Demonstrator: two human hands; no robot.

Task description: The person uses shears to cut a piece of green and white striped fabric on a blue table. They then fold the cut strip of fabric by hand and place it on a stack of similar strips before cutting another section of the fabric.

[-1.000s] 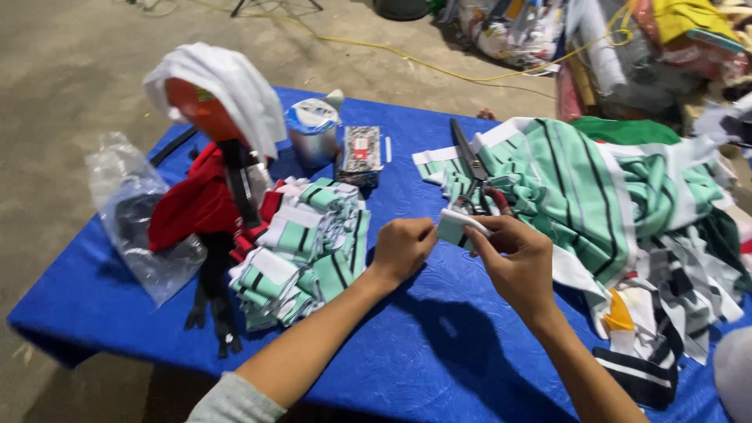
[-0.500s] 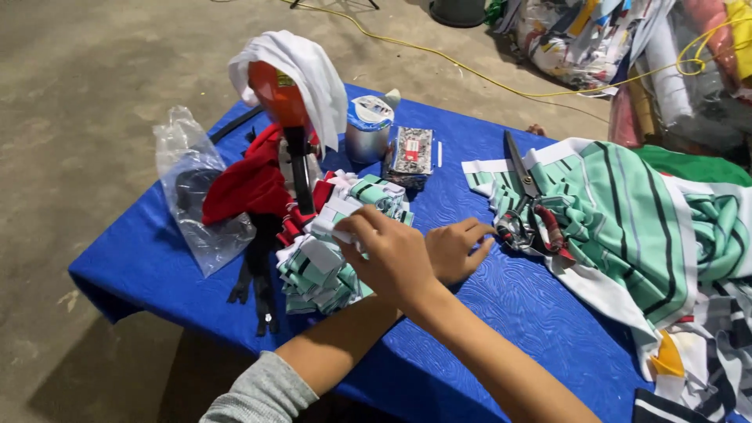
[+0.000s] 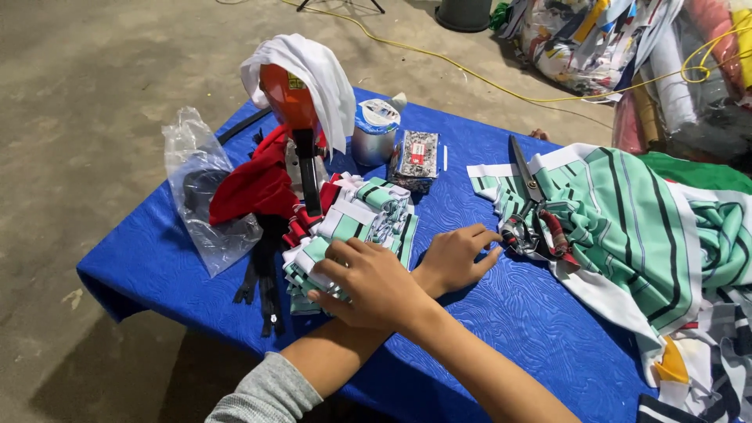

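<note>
Green striped cloth pieces (image 3: 352,227) sit stacked under the right hand (image 3: 368,282), fingers spread flat, gripping nothing. Left hand (image 3: 454,254) lies open beside it, scissors (image 3: 526,211) just past its fingertips.

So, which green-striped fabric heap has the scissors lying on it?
The big loose cloth at the right edge; the folded stack under the right hand has none.

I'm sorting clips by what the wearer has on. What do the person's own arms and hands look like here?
Both hands are bare: no gloves, rings, watch or bands show on the left hand or the right hand. The forearms are bare too. One arm has a grey sleeve pushed up near the elbow at the bottom edge. No sleeve shows on the other arm within the picture.
</note>
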